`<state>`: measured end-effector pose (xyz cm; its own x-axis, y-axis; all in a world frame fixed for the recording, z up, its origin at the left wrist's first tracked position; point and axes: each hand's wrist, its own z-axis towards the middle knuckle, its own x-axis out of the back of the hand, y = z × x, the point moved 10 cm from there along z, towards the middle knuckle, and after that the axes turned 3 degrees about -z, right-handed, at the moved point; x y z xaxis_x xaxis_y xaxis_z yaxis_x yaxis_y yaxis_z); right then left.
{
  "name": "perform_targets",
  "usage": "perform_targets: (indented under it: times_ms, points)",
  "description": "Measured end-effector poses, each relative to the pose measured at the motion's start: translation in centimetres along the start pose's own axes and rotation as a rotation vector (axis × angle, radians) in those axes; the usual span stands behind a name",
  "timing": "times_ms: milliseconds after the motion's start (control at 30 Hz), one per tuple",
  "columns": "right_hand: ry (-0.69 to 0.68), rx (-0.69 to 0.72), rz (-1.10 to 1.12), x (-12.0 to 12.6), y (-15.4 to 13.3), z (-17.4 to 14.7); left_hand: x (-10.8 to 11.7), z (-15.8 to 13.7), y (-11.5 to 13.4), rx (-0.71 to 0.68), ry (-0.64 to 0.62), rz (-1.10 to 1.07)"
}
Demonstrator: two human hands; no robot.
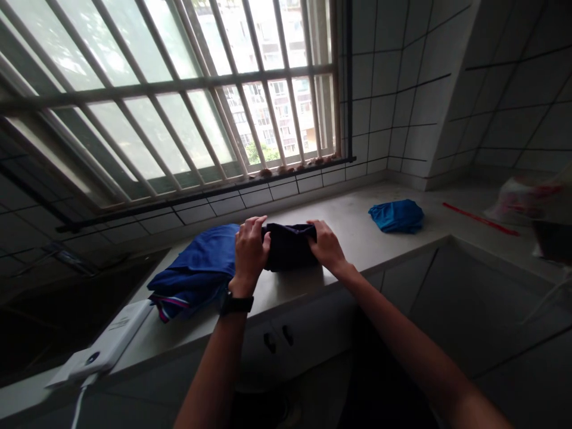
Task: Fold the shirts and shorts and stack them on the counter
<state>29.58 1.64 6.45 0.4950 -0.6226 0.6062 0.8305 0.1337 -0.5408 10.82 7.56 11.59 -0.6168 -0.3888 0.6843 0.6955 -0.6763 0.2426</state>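
A dark, nearly black folded cloth is held between my two hands just above the counter's front part. My left hand is curled at its left side, thumb against the edge. With thumb and fingers, my right hand grips its upper right corner. The upper edge of the cloth shows a loose fold. Left of it, partly behind my left hand and wrist, lies a blue garment with a striped white and pink trim. A black watch is on my left wrist.
On the pale counter lie a bright blue bundled cloth and a red strip, near a plastic bag. A white power strip with a cord sits at the left. Behind is a barred window; a dark sink-like recess is far left.
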Motion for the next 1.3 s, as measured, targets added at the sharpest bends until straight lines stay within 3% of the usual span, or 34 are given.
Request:
perform_targets:
  times_ms: [67, 200, 267, 333, 433, 567, 633, 700, 767, 833, 933, 1000, 1167, 1300]
  points:
    - [-0.013, -0.079, -0.129, -0.9, 1.2, 0.5, -3.0, 0.4, -0.1, 0.003, -0.061, 0.005]
    - [-0.312, -0.112, -0.272, -5.6, 3.0, -2.1, -10.6, -2.8, -2.2, 0.044, -0.395, -0.027]
    - [-0.385, -0.103, -0.321, -6.9, 3.5, -3.4, -12.8, -4.6, -3.3, 0.079, -0.481, -0.010]
    - [-0.378, -0.096, -0.356, -7.2, 3.6, -3.7, -13.5, -5.3, -3.8, 0.100, -0.487, 0.020]
    - [-0.349, -0.069, -0.346, -6.6, 2.7, -3.1, -12.5, -4.9, -3.5, 0.135, -0.445, 0.028]
    - [-0.242, 0.076, -0.047, -3.2, -1.0, -3.5, -7.3, -4.8, -2.5, 0.119, -0.299, -0.179]
    - [-0.365, 0.200, 0.256, -2.3, -3.1, -5.4, -4.4, -6.1, -2.5, 0.080, -0.282, -0.356]
    - [-0.571, 0.231, 0.518, -2.4, -3.8, -7.9, -2.9, -8.3, -2.7, 0.057, -0.376, -0.524]
    - [-0.617, 0.113, 0.575, -2.8, -1.8, -9.1, -2.9, -10.5, -3.6, 0.110, -0.470, -0.581]
    - [-0.427, -0.062, 0.410, -2.7, 2.4, -8.5, -3.8, -12.3, -4.8, 0.195, -0.479, -0.487]
    - [-0.099, -0.243, 0.072, -1.9, 7.5, -6.9, -5.2, -13.5, -6.1, 0.286, -0.345, -0.252]
    - [-0.037, -0.300, -0.043, -2.4, 8.7, -5.6, -6.0, -14.0, -6.1, 0.324, -0.275, -0.183]
    - [-0.284, -0.250, -0.010, -6.9, 6.3, -2.1, -7.6, -14.2, -3.2, 0.271, -0.332, -0.464]
    - [-0.361, -0.226, 0.252, -9.7, 3.0, -1.0, -6.5, -13.9, -2.4, 0.260, -0.222, -0.618]
